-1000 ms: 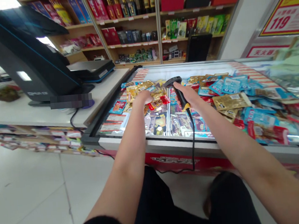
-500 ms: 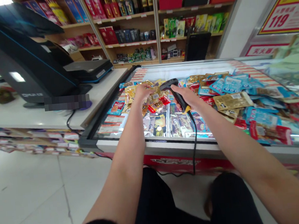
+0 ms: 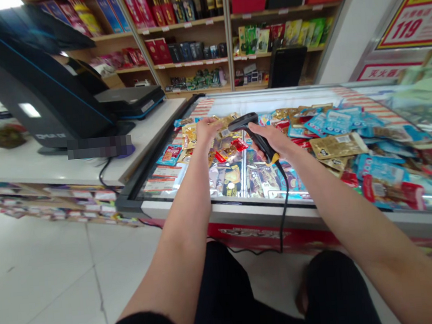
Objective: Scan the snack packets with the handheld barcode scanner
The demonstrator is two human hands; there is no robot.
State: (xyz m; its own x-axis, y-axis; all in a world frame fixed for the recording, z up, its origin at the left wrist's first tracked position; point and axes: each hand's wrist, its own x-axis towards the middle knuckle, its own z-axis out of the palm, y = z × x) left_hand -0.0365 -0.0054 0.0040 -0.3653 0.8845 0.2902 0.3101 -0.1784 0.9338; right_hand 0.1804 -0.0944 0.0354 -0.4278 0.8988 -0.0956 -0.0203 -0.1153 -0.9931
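Note:
My right hand [image 3: 272, 139] grips a black handheld barcode scanner [image 3: 256, 134] with a yellow collar, and its head points left at my left hand. The scanner's black cord [image 3: 285, 209] hangs down over the freezer's front edge. My left hand [image 3: 208, 130] is raised just above a heap of snack packets and appears to pinch a gold foil packet [image 3: 226, 130]. Only a few centimetres separate that packet from the scanner head. Part of the packet is hidden by my fingers.
The packets lie heaped on a lit glass-topped chest freezer [image 3: 223, 209], with many blue packets [image 3: 333, 124] to the right. A white counter [image 3: 50, 169] holds a black checkout terminal [image 3: 32, 92]. Wooden shelves [image 3: 192, 63] of boxes and bottles stand behind.
My left hand has risen from the pile and moved toward the scanner head, with the gold packet at its fingers. The scanner has shifted slightly left.

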